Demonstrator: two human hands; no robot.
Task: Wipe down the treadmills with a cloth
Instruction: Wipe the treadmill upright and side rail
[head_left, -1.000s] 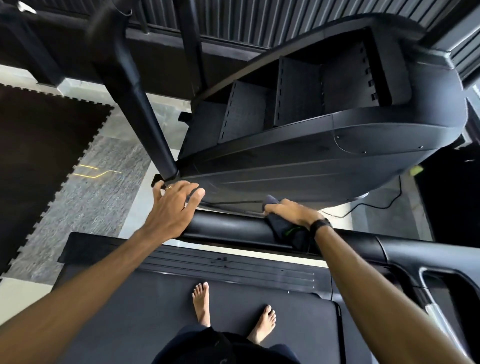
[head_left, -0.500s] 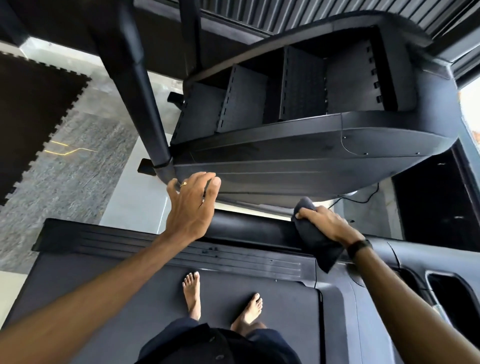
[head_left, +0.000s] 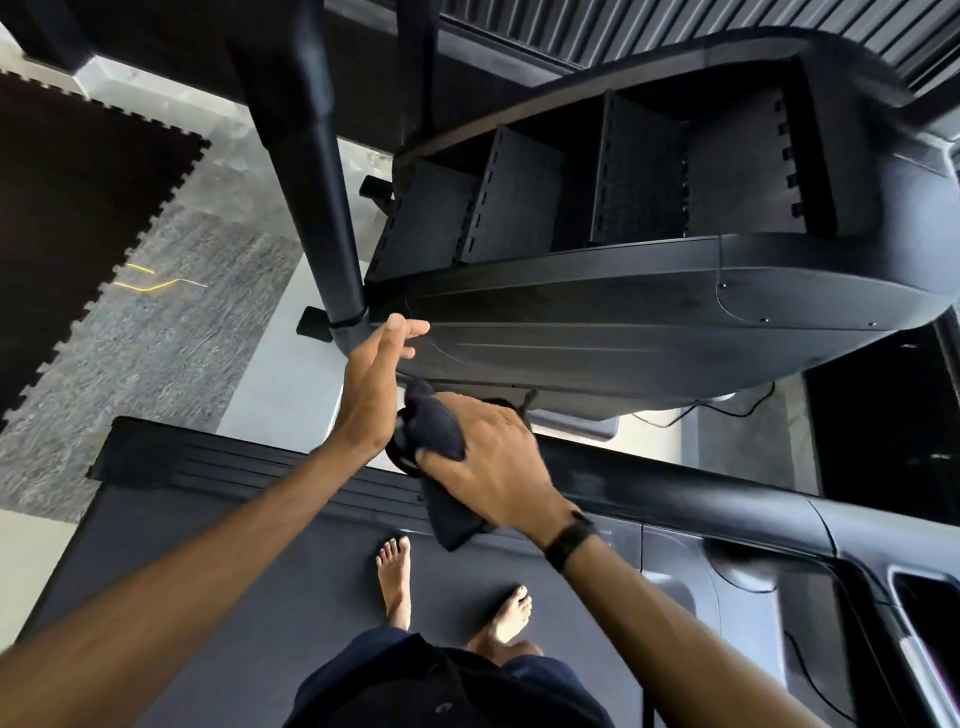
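Observation:
I stand barefoot on the black treadmill belt (head_left: 270, 587). Its thick black front handrail (head_left: 649, 480) runs across in front of me. My right hand (head_left: 493, 462) grips a dark cloth (head_left: 434, 426) and presses it on the left end of that rail; a corner of the cloth hangs below my wrist. My left hand (head_left: 376, 384) is raised edge-on just left of the cloth, fingers straight, its fingertips at the side shell of the black stair-climber machine (head_left: 623, 322) beyond the rail.
A black upright post (head_left: 322, 197) rises left of my left hand. Grey carpet (head_left: 150, 343) and a dark jigsaw floor mat (head_left: 67, 208) lie to the left. A cable (head_left: 727, 410) runs on the floor at right. The treadmill's right side rail (head_left: 857, 597) has a recess.
My right hand slid the cloth left along the rail, from mid-rail to beside my left hand. My left hand turned from flat on the rail to edge-on with fingers straight.

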